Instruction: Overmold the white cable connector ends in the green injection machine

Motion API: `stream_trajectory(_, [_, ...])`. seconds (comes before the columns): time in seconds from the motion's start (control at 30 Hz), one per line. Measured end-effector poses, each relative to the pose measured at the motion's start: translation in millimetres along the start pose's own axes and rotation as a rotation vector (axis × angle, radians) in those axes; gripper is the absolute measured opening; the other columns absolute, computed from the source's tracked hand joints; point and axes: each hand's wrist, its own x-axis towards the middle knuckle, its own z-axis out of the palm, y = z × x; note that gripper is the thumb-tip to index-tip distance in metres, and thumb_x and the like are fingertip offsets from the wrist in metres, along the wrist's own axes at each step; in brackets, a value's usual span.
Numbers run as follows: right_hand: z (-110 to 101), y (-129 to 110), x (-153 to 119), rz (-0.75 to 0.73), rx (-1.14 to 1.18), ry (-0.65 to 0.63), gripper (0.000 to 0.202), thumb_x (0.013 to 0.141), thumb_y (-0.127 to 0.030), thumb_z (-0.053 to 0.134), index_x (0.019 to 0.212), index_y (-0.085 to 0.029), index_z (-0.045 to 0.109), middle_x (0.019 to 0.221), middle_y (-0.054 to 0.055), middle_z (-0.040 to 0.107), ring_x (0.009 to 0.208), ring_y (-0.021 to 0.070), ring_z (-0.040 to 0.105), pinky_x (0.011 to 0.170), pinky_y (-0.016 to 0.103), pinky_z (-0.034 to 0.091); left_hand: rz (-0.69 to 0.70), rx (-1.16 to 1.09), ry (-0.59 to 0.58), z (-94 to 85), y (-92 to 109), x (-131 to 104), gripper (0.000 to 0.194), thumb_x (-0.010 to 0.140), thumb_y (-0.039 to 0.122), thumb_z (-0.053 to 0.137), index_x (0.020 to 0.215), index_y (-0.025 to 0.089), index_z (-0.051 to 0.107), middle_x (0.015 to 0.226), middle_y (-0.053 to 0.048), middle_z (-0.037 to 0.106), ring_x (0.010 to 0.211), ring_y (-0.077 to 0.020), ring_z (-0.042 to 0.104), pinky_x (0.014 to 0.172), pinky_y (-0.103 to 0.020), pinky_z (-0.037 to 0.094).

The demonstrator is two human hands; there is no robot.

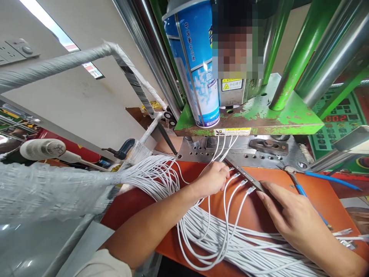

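Observation:
My right hand (pixel 294 207) grips the near end of a narrow metal bar (pixel 243 173), thumb on one side and fingers on the other. Several white cables (pixel 227 215) loop up to the bar, their plugs (pixel 250 190) lined up along its left edge. At the bar's far end my left hand (pixel 213 179) is closed, thumb and fingers pinched at a white cable's end; the fingers partly hide it. Beneath both forearms, a thick bundle of white cables (pixel 207 221) spreads over the orange-brown table (pixel 268 207).
A green press plate (pixel 294 119) overhangs a drilled steel bed (pixel 190 150), with white cables running underneath. A blue spray can (pixel 198 77) stands on the plate. Blue-handled pliers (pixel 300 188) lie at right. Plastic-wrapped cables (pixel 57 192) and a white fan (pixel 43 149) are left.

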Motion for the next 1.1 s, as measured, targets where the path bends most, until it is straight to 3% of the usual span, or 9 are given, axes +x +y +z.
stream_trajectory(0.17, [-2, -6, -2, -0.063, -0.060, 0.028, 0.019, 0.108, -0.035, 0.045, 0.110, -0.021, 0.057, 0.086, 0.004, 0.068, 0.073, 0.0209, 0.068, 0.064, 0.033, 0.047, 0.073, 0.153, 0.003, -4.7, -1, 3, 0.032, 0.096, 0.036, 0.042, 0.070, 0.020, 0.052, 0.045, 0.004, 0.051, 0.046, -0.0101, 0.049, 0.059, -0.022, 0.042])
stream_trajectory(0.27, [-4, -10, -2, -0.077, -0.067, 0.061, 0.020, 0.107, -0.035, 0.045, 0.111, -0.020, 0.058, 0.085, 0.005, 0.068, 0.071, 0.0211, 0.068, 0.062, 0.033, 0.047, 0.069, 0.162, -0.035, -7.8, 0, 4, 0.034, 0.097, 0.038, 0.042, 0.069, 0.020, 0.051, 0.045, 0.004, 0.050, 0.044, -0.0100, 0.045, 0.057, -0.023, 0.040])
stream_trajectory(0.43, [-9, -13, 0, -0.032, 0.104, -0.041, 0.018, 0.108, -0.034, 0.045, 0.109, -0.023, 0.059, 0.086, 0.004, 0.069, 0.070, 0.0188, 0.067, 0.064, 0.031, 0.049, 0.083, 0.107, -0.096, -7.4, -4, 5, 0.033, 0.098, 0.038, 0.040, 0.073, 0.020, 0.052, 0.047, 0.005, 0.047, 0.043, -0.0096, 0.041, 0.051, -0.022, 0.033])
stream_trajectory(0.63, [-7, -9, 0, -0.028, 0.106, -0.095, 0.023, 0.107, -0.037, 0.046, 0.115, -0.022, 0.062, 0.089, 0.005, 0.072, 0.075, 0.0213, 0.070, 0.062, 0.031, 0.049, 0.157, 0.346, 0.055, -4.1, -1, 0, 0.038, 0.102, 0.036, 0.040, 0.072, 0.019, 0.055, 0.062, 0.001, 0.057, 0.058, -0.0124, 0.052, 0.056, -0.024, 0.034])
stream_trajectory(0.7, [-4, -9, -1, 0.022, 0.093, -0.072, 0.024, 0.107, -0.038, 0.046, 0.115, -0.022, 0.062, 0.090, 0.005, 0.072, 0.076, 0.0212, 0.070, 0.065, 0.032, 0.051, 0.221, 0.545, 0.111, -3.8, 8, -10, 0.036, 0.104, 0.032, 0.038, 0.079, 0.018, 0.059, 0.070, -0.003, 0.062, 0.064, -0.0151, 0.055, 0.059, -0.026, 0.037])
stream_trajectory(0.8, [0, -8, -1, 0.068, 0.038, -0.024, 0.023, 0.108, -0.039, 0.044, 0.112, -0.023, 0.061, 0.091, 0.004, 0.072, 0.073, 0.0208, 0.069, 0.068, 0.033, 0.052, 0.378, 0.872, 0.310, -0.1, 21, -33, 0.027, 0.105, 0.028, 0.040, 0.096, 0.016, 0.063, 0.090, -0.009, 0.067, 0.081, -0.0205, 0.063, 0.070, -0.031, 0.044])
stream_trajectory(0.87, [2, -7, 0, 0.053, -0.012, -0.003, 0.023, 0.108, -0.038, 0.044, 0.112, -0.023, 0.061, 0.093, 0.004, 0.073, 0.075, 0.0210, 0.071, 0.068, 0.034, 0.053, 0.458, 0.999, 0.383, 4.2, 25, -46, 0.024, 0.105, 0.028, 0.044, 0.097, 0.017, 0.063, 0.096, -0.009, 0.066, 0.087, -0.0229, 0.065, 0.076, -0.033, 0.047])
stream_trajectory(0.97, [1, -7, 2, 0.023, -0.053, 0.016, 0.024, 0.108, -0.037, 0.043, 0.112, -0.022, 0.061, 0.097, 0.006, 0.073, 0.080, 0.0217, 0.072, 0.070, 0.033, 0.054, 0.502, 1.069, 0.304, 10.5, 19, -53, 0.024, 0.103, 0.029, 0.049, 0.089, 0.018, 0.066, 0.088, -0.008, 0.067, 0.084, -0.0237, 0.066, 0.073, -0.034, 0.048])
stream_trajectory(1.1, [0, -5, 2, -0.005, -0.045, -0.002, 0.025, 0.108, -0.036, 0.043, 0.113, -0.021, 0.062, 0.098, 0.008, 0.074, 0.081, 0.0226, 0.072, 0.070, 0.034, 0.055, 0.462, 1.056, 0.222, 14.5, 7, -42, 0.029, 0.102, 0.025, 0.047, 0.084, 0.017, 0.067, 0.083, -0.009, 0.069, 0.079, -0.0241, 0.068, 0.071, -0.035, 0.048])
